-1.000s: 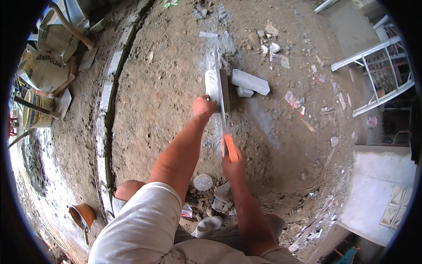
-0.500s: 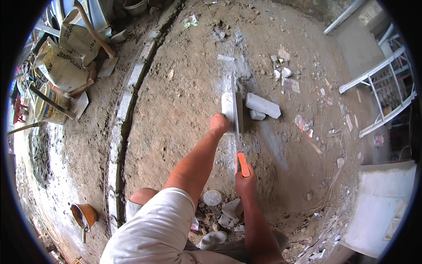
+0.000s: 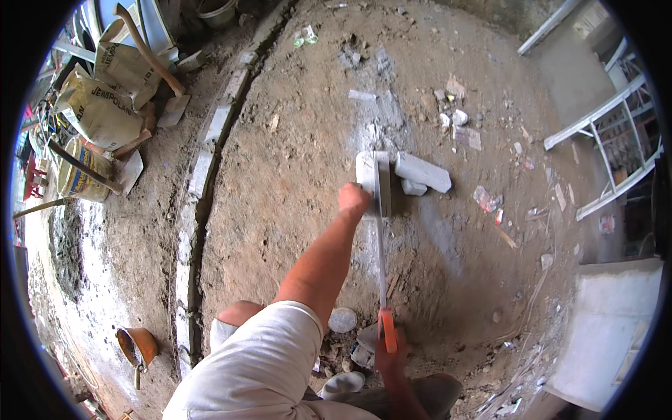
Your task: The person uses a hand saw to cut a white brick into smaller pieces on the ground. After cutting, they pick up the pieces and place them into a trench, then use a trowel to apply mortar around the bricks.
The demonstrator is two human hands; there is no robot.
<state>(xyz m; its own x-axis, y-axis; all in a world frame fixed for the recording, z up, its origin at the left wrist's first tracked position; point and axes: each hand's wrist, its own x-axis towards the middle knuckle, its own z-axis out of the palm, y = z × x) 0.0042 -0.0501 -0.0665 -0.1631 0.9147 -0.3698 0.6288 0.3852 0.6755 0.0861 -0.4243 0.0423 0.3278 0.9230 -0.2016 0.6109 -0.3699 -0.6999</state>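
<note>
My left hand grips the left side of a pale lightweight block lying on the dirt. A hand saw lies lengthwise over the block, its far tip near the block's far end. My right hand is closed on the saw's orange handle, low in the picture near my legs. Two cut pieces, a long block and a small chunk, lie just right of the block, among grey powder.
At left are sacks, a bucket, long-handled tools and an orange container. A low block row runs along the left of the dirt floor. At right stand metal frames and a pale slab. Rubble lies scattered.
My right hand has pulled the saw down toward my body, so its tip has moved from beyond the block back to the block's far end. My left hand still holds the block.
</note>
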